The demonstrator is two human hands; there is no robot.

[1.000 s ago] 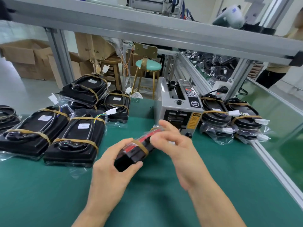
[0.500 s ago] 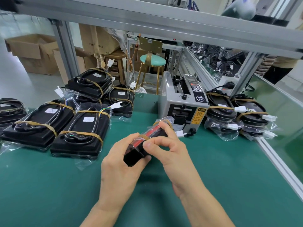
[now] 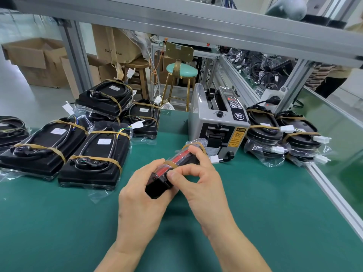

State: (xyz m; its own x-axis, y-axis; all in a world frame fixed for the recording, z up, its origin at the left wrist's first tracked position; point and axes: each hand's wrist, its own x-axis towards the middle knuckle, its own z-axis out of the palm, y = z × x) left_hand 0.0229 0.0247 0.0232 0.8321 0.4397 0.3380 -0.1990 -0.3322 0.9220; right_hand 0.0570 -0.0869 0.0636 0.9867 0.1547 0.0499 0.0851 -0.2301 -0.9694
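Observation:
Above the green mat I hold a black and red part (image 3: 159, 185) wrapped in clear plastic with tan rubber bands round it. My left hand (image 3: 140, 201) grips its near end from the left, fingers curled under and thumb on top. My right hand (image 3: 202, 185) comes from the right and pinches the plastic and a rubber band on the part's top between thumb and forefinger. A white connector (image 3: 214, 159) on a wire pokes out beyond my right hand.
Several bagged black parts with rubber bands (image 3: 94, 158) lie at the left, more (image 3: 282, 134) at the right. A grey tape dispenser (image 3: 218, 122) stands behind my hands. The aluminium table rail (image 3: 334, 195) runs along the right. Stools and cartons stand beyond the table.
My right hand slid down the part towards me, from its far end to near the middle, and now pinches there. The left hand kept its grip.

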